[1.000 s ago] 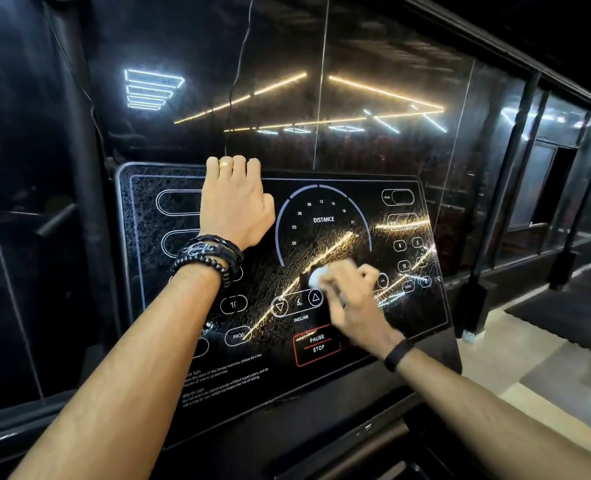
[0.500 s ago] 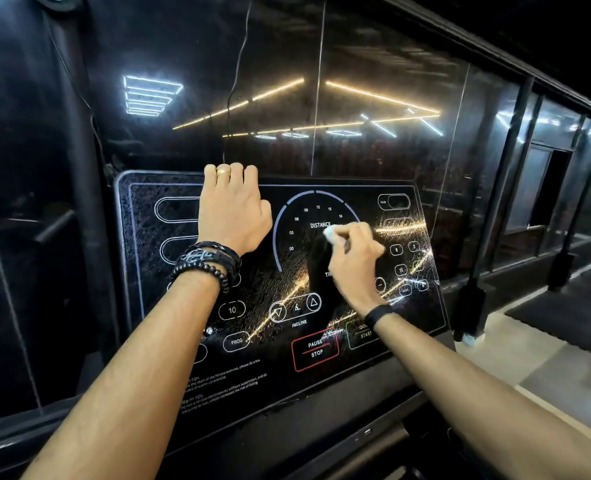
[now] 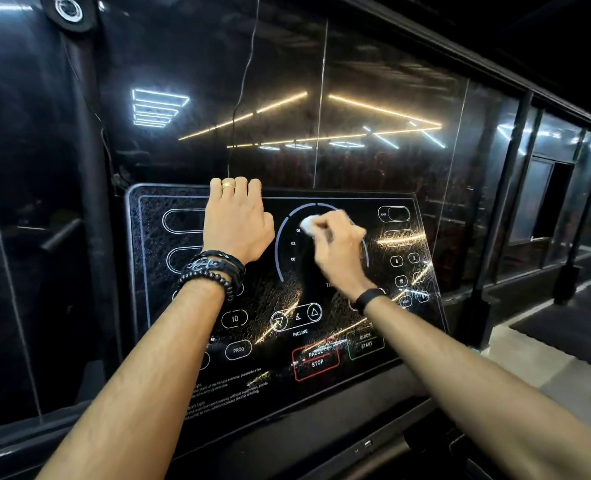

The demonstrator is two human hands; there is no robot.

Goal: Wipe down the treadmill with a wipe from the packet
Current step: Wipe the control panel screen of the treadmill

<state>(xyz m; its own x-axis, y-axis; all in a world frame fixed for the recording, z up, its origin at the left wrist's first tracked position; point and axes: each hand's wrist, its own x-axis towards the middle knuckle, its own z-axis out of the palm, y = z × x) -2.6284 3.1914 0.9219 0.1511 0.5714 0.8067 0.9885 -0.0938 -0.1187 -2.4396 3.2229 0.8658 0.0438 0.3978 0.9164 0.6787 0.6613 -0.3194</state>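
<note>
Up close at the treadmill, I have both arms stretched out to its black console point(image 3: 321, 386), a glossy slanted panel that fills the middle of the view, with a dark glass wall point(image 3: 391, 81) behind it throwing back the ceiling lights. Largest of the two holds is my left hand point(image 3: 235, 221), laid palm-down near the upper left of the panel with its fingers hooked over the top edge; I judge it is there to brace me while the other hand scrubs. My right hand point(image 3: 335, 242) sits over the round distance dial, fingers curled tight around a bunched white wipe point(image 3: 307, 225), which pokes out at the fingertips and presses on the glass at the top of the dial. Bunching it gives a firm pad for rubbing. Streaks glint across the lower buttons point(image 3: 316, 358), so I reckon the panel is only partly done. No packet shows in view
</note>
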